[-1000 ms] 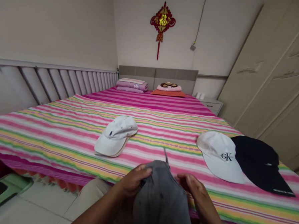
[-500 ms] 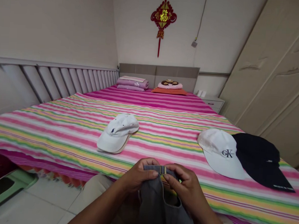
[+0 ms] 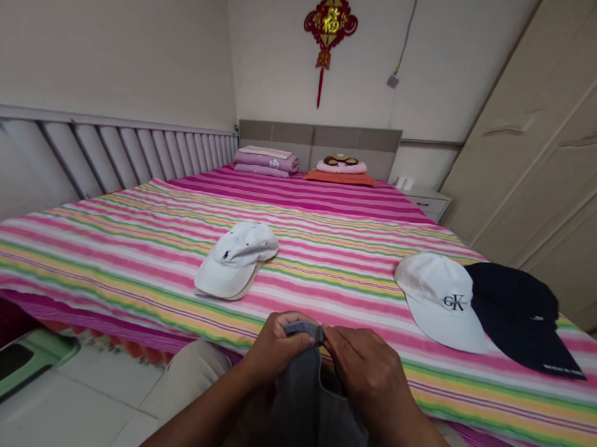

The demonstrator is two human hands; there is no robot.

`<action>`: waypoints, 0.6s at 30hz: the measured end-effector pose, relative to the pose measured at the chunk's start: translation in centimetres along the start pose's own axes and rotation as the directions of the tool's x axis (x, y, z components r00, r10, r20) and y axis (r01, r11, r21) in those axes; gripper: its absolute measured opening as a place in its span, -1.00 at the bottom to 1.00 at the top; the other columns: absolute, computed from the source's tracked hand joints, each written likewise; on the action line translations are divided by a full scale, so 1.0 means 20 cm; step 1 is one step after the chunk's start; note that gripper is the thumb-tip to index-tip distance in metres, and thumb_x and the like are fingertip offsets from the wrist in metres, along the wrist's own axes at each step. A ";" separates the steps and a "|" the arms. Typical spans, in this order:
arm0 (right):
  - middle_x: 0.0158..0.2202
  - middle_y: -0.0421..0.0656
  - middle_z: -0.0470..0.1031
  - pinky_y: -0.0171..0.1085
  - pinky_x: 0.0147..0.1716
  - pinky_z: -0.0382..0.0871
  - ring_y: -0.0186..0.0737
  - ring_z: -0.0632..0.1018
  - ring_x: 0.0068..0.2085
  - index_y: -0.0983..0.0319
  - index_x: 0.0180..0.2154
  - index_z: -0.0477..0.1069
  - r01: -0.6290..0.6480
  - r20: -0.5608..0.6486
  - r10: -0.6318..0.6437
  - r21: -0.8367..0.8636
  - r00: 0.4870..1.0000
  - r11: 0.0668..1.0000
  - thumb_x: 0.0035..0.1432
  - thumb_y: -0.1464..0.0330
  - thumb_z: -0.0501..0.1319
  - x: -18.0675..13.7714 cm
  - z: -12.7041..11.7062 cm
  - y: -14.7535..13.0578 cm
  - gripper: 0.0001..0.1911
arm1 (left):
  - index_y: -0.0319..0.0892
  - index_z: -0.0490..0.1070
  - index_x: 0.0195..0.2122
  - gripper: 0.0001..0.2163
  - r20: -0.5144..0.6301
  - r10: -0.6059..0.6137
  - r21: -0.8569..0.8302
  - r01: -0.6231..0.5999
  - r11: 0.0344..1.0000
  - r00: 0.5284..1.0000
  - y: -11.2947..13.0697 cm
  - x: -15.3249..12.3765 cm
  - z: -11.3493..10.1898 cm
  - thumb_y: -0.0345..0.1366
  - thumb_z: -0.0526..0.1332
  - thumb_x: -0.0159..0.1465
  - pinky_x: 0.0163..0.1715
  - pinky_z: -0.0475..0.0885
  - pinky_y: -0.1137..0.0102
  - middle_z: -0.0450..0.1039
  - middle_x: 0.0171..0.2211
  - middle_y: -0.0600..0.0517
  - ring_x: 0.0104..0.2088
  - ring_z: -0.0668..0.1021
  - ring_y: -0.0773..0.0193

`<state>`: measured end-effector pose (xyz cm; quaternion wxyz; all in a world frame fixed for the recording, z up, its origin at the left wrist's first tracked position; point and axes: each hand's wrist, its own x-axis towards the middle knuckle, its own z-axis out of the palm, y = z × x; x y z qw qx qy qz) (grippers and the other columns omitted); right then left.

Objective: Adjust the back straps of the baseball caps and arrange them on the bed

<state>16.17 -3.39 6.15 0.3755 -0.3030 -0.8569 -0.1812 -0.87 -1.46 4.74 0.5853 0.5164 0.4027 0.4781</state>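
Note:
Low in the middle of the view, a grey cap (image 3: 302, 390) hangs from both hands, its back strap uppermost. My left hand (image 3: 279, 346) is closed on the left part of the strap, thumb pressed on top. On the other side of a small metal buckle (image 3: 319, 335), my right hand (image 3: 366, 367) grips the strap; its fingertips meet the buckle and its back hides most of that side. Beyond the hands a white cap (image 3: 239, 257) with a dark logo lies on the bed. To the right, another white cap (image 3: 439, 297) with black letters lies against a black cap (image 3: 518, 315).
The caps lie on a striped bedspread (image 3: 142, 242). Folded purple bedding (image 3: 264, 162) and a pink and orange pile (image 3: 341, 172) sit by the headboard (image 3: 352, 146). A green stool (image 3: 25, 369) stands at lower left, a wardrobe (image 3: 546, 163) at right.
My right hand has turned over, its back now facing up, and its fingers have moved onto the buckle. The grey cap has swung slightly left. The view has tilted a little.

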 end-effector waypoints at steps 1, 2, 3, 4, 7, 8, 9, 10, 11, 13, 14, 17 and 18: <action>-0.39 0.00 0.50 -0.24 -0.44 0.36 -0.20 0.48 -0.39 0.39 -0.14 0.35 0.010 0.012 -0.010 -0.018 1.000 1.000 0.14 0.53 -0.01 0.00 0.00 0.00 -0.73 | -0.25 0.48 -0.48 -0.88 -0.007 0.014 0.018 -0.014 1.000 1.000 0.00 0.00 0.00 -0.40 0.29 -0.10 -0.50 0.29 0.50 0.47 -0.57 0.05 -0.54 0.44 0.35; -0.39 0.00 0.50 -0.24 -0.45 0.36 -0.20 0.48 -0.40 0.40 -0.14 0.34 0.014 0.024 -0.013 -0.027 1.000 1.000 0.15 0.53 -0.03 0.00 0.00 -0.01 -0.73 | -0.24 0.48 -0.48 -0.88 -0.012 0.021 0.025 -0.021 0.999 1.000 0.00 0.00 0.00 -0.40 0.29 -0.10 -0.50 0.28 0.49 0.47 -0.57 0.06 -0.54 0.44 0.35; -0.39 0.00 0.50 -0.24 -0.45 0.36 -0.20 0.47 -0.40 0.41 -0.14 0.34 0.015 0.035 -0.014 -0.031 0.999 0.999 0.15 0.54 -0.04 0.00 0.00 -0.01 -0.72 | -0.24 0.48 -0.49 -0.89 -0.016 0.022 0.028 -0.022 0.999 1.000 0.00 0.00 0.01 -0.39 0.28 -0.10 -0.50 0.29 0.49 0.47 -0.57 0.06 -0.54 0.44 0.34; -0.39 0.00 0.50 -0.24 -0.45 0.36 -0.20 0.47 -0.41 0.41 -0.14 0.33 0.011 0.042 -0.010 -0.031 0.999 0.999 0.15 0.54 -0.04 0.00 0.00 -0.01 -0.72 | -0.24 0.48 -0.49 -0.88 -0.020 0.023 0.036 -0.022 0.999 1.000 0.00 -0.01 0.01 -0.39 0.28 -0.10 -0.50 0.29 0.48 0.47 -0.57 0.06 -0.54 0.44 0.34; -0.39 0.00 0.49 -0.24 -0.46 0.35 -0.20 0.46 -0.41 0.41 -0.14 0.32 -0.002 0.072 0.004 -0.028 0.997 1.000 0.14 0.55 -0.06 0.00 0.00 -0.01 -0.71 | -0.24 0.48 -0.47 -0.88 -0.046 0.060 0.129 -0.054 0.990 0.997 0.00 -0.01 0.01 -0.37 0.26 -0.09 -0.47 0.31 0.47 0.48 -0.55 0.05 -0.51 0.45 0.31; -0.39 -0.01 0.48 -0.24 -0.46 0.34 -0.20 0.45 -0.42 0.41 -0.14 0.32 -0.001 0.081 0.004 -0.033 0.997 0.999 0.14 0.55 -0.06 0.00 0.00 -0.01 -0.71 | -0.23 0.49 -0.47 -0.88 -0.055 0.084 0.179 -0.073 0.981 0.995 0.00 -0.01 0.01 -0.37 0.26 -0.08 -0.46 0.31 0.46 0.49 -0.54 0.04 -0.50 0.46 0.30; -0.41 -0.01 0.48 -0.24 -0.47 0.34 -0.20 0.44 -0.43 0.42 -0.15 0.32 0.002 0.089 0.002 -0.045 0.996 0.999 0.14 0.56 -0.07 0.00 0.00 -0.01 -0.72 | -0.23 0.49 -0.46 -0.88 -0.059 0.110 0.230 -0.094 0.969 0.992 0.00 -0.02 0.01 -0.38 0.25 -0.07 -0.45 0.32 0.46 0.50 -0.53 0.04 -0.48 0.47 0.29; -0.43 -0.02 0.47 -0.24 -0.48 0.33 -0.20 0.43 -0.45 0.43 -0.16 0.33 0.006 0.091 0.000 -0.063 0.996 0.998 0.14 0.56 -0.07 0.00 0.00 -0.02 -0.72 | -0.23 0.49 -0.46 -0.89 -0.061 0.134 0.276 -0.113 0.954 0.989 0.00 -0.02 0.01 -0.38 0.24 -0.06 -0.44 0.32 0.46 0.50 -0.52 0.04 -0.47 0.48 0.28; -0.44 -0.02 0.46 -0.24 -0.49 0.31 -0.20 0.42 -0.46 0.44 -0.17 0.33 0.010 0.088 -0.002 -0.084 0.996 0.996 0.14 0.57 -0.08 0.00 0.00 -0.02 -0.72 | -0.22 0.49 -0.46 -0.89 -0.060 0.156 0.315 -0.129 0.940 0.986 0.00 -0.02 0.01 -0.39 0.23 -0.05 -0.43 0.32 0.46 0.51 -0.51 0.04 -0.46 0.48 0.27; -0.48 -0.04 0.43 -0.24 -0.51 0.28 -0.21 0.40 -0.49 0.44 -0.21 0.34 0.006 0.075 0.004 -0.127 0.997 0.992 0.15 0.57 -0.10 0.00 0.01 -0.03 -0.71 | -0.22 0.49 -0.47 -0.90 -0.055 0.188 0.367 -0.155 0.917 0.981 0.00 -0.03 0.01 -0.39 0.21 -0.03 -0.45 0.32 0.47 0.51 -0.52 0.04 -0.47 0.48 0.27; -0.51 -0.06 0.42 -0.24 -0.51 0.26 -0.21 0.39 -0.50 0.42 -0.23 0.35 0.004 0.066 0.006 -0.143 0.998 0.990 0.15 0.56 -0.09 0.00 0.01 -0.04 -0.73 | -0.22 0.49 -0.48 -0.91 -0.055 0.196 0.380 -0.161 0.911 0.979 -0.01 -0.03 0.02 -0.39 0.21 -0.03 -0.46 0.32 0.47 0.50 -0.53 0.04 -0.48 0.48 0.27; -0.58 -0.15 0.36 -0.25 -0.55 0.19 -0.24 0.35 -0.55 0.35 -0.32 0.36 -0.034 0.039 0.039 -0.119 0.999 0.992 0.14 0.54 -0.02 -0.01 0.02 -0.04 -0.81 | -0.22 0.49 -0.47 -0.90 -0.065 0.201 0.374 -0.163 0.913 0.977 -0.03 -0.04 0.04 -0.36 0.21 0.00 -0.49 0.31 0.48 0.51 -0.52 0.04 -0.49 0.48 0.29; -0.60 -0.18 0.34 -0.26 -0.57 0.16 -0.26 0.33 -0.56 0.32 -0.35 0.36 -0.053 0.028 0.056 -0.094 0.998 0.994 0.13 0.53 0.02 -0.02 0.03 -0.04 -0.85 | -0.23 0.49 -0.46 -0.89 -0.072 0.195 0.357 -0.158 0.921 0.978 -0.04 -0.04 0.04 -0.34 0.21 0.00 -0.50 0.31 0.48 0.51 -0.52 0.04 -0.50 0.48 0.29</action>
